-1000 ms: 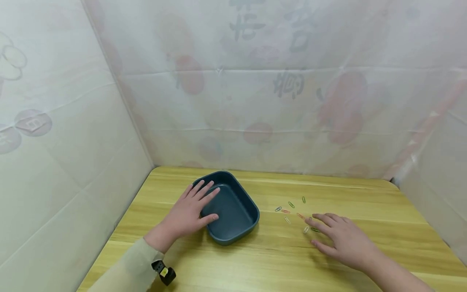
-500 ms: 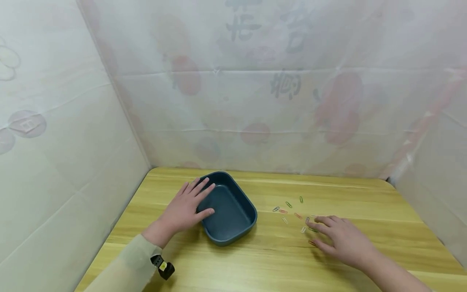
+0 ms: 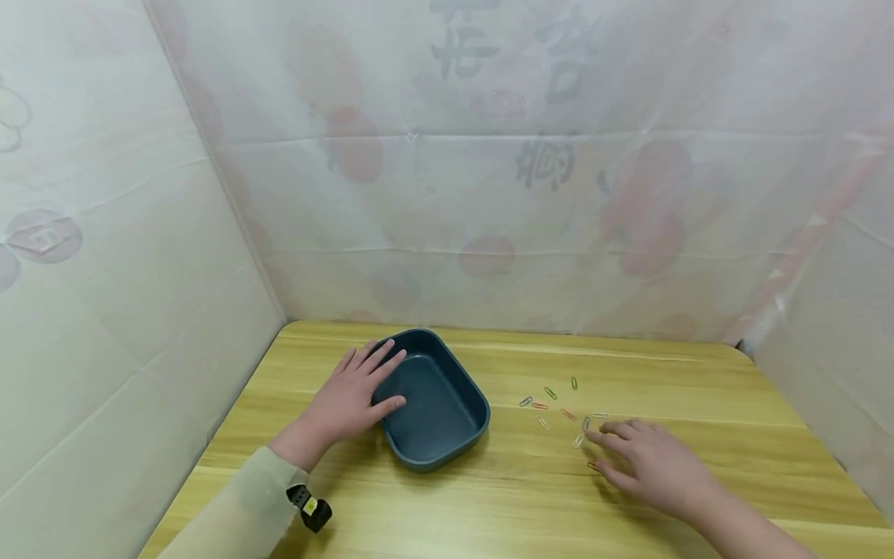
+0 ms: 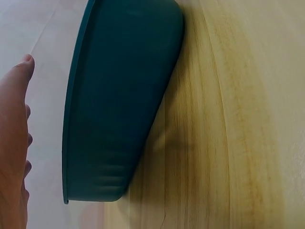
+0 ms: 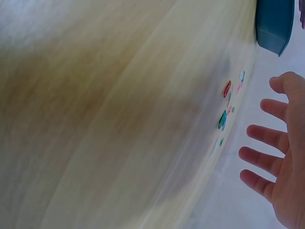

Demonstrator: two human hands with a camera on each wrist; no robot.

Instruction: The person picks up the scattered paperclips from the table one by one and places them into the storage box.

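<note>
Resting flat on the near-left rim of the dark teal tray (image 3: 436, 404), the left hand (image 3: 347, 402) has its fingers straight. The right hand (image 3: 649, 464) hovers with fingers spread over the coloured paper clips (image 3: 559, 407) scattered on the wooden table (image 3: 503, 497), possibly touching the nearest ones.
</note>
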